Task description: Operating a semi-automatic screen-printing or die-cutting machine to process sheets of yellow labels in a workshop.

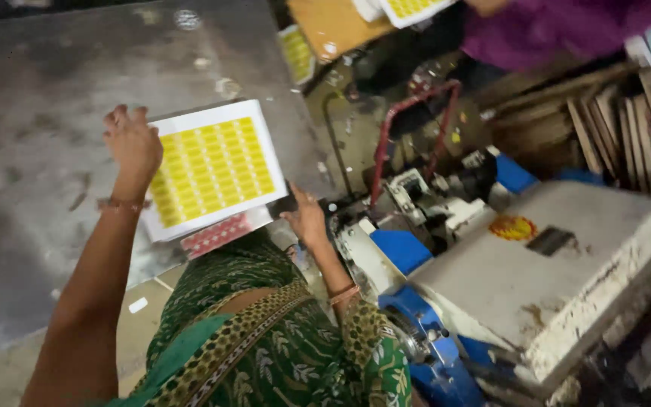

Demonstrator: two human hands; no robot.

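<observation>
We hold a stack of yellow label sheets [211, 169] left of the blue-and-white machine [491, 279]: left hand [133, 143] and right hand [307, 218] closed on opposite edges. Light, floppy; support both sides.

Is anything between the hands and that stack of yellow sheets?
Nothing visible. The left hand grips the far left corner of the stack of yellow sheets, and the right hand is at its near right corner. The stack lies on the grey metal table, over a red printed sheet.
</observation>
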